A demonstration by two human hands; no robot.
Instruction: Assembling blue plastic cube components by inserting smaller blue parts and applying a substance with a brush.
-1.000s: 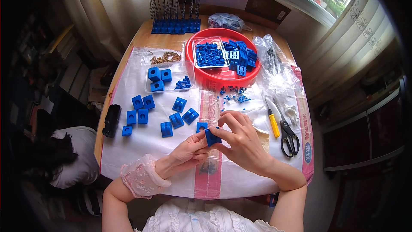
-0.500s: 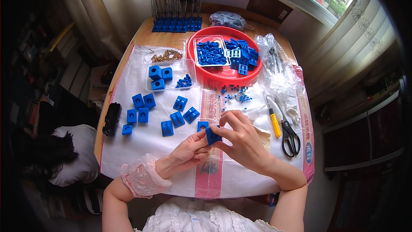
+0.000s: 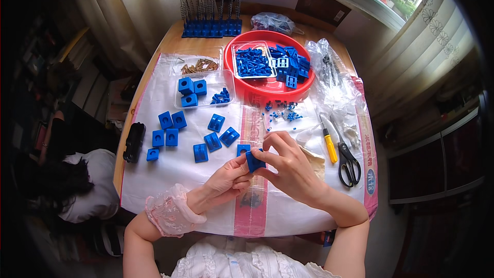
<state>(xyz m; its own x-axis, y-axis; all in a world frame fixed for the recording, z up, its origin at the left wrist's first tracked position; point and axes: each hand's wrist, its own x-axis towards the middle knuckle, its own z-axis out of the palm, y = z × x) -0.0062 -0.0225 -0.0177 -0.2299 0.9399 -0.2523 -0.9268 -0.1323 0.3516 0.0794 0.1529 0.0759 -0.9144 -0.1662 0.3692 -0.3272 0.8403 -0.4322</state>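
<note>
Between my two hands, above the near middle of the table, is a blue plastic block (image 3: 254, 160). My left hand (image 3: 231, 176) pinches its left side with thumb and fingers. From the right, my right hand (image 3: 290, 167) grips the same block, its thumb below and its index finger on top; the fingers cover part of it. Just beyond lies another blue block with a hole (image 3: 243, 149), partly hidden. Several grooved blue blocks (image 3: 212, 142) lie to the left, with more holed blue blocks (image 3: 171, 137) farther left.
A red basin (image 3: 242, 90) holds blue parts and a clear tray. Left of it stands a clear box (image 3: 206, 105) with blue pieces; brass-coloured screws (image 3: 200, 67) lie behind. Small parts (image 3: 285, 113) are scattered beyond my hands. A yellow-handled tool (image 3: 330, 146) and black scissors (image 3: 350, 167) lie right.
Both hands keep their hold on the blue block and have barely moved. At the far left, the other person's raised arm has shifted slightly.
</note>
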